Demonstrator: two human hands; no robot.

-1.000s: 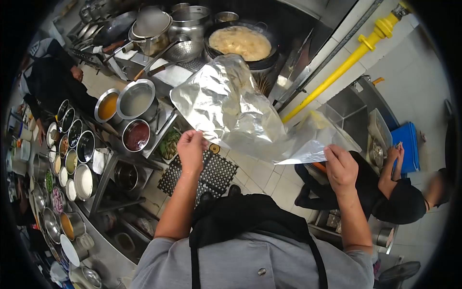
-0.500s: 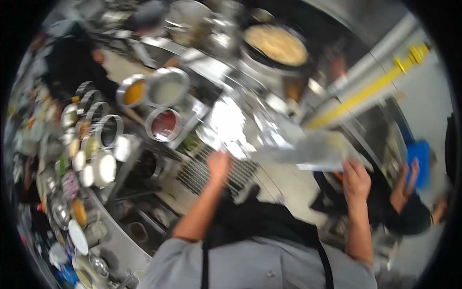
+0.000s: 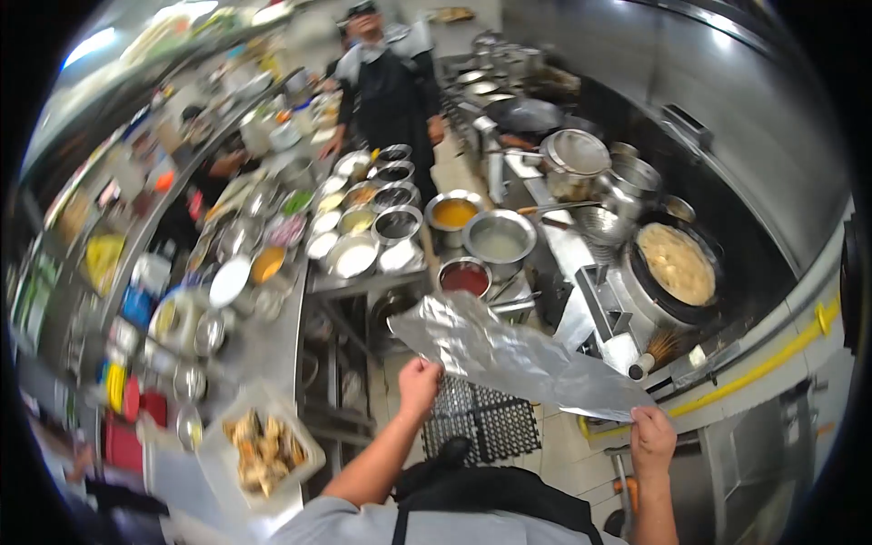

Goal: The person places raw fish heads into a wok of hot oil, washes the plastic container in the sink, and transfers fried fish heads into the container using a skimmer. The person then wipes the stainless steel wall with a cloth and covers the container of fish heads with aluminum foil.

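A crumpled sheet of aluminium foil (image 3: 522,352) hangs stretched between my two hands in the head view, above the floor in front of my apron. My left hand (image 3: 421,386) is closed on its near left edge. My right hand (image 3: 652,440) pinches its right-hand corner. Just beyond the foil stand a pot of red sauce (image 3: 465,278), a pot of pale liquid (image 3: 500,238) and a pot of orange liquid (image 3: 453,213). To the right, a wide pan with a pale, golden food (image 3: 674,263) sits on the stove.
A tub of browned pieces (image 3: 222,463) stands on the steel counter (image 3: 272,363) at left. A co-worker (image 3: 386,91) stands ahead by several sauce containers. A black perforated mat (image 3: 481,421) covers part of the floor; a yellow pipe (image 3: 727,386) runs along the right.
My view has swung and tipped up, bringing the left counter and the co-worker into sight. Both hands still hold the foil. Another person's hands by a blue object at right have left view.
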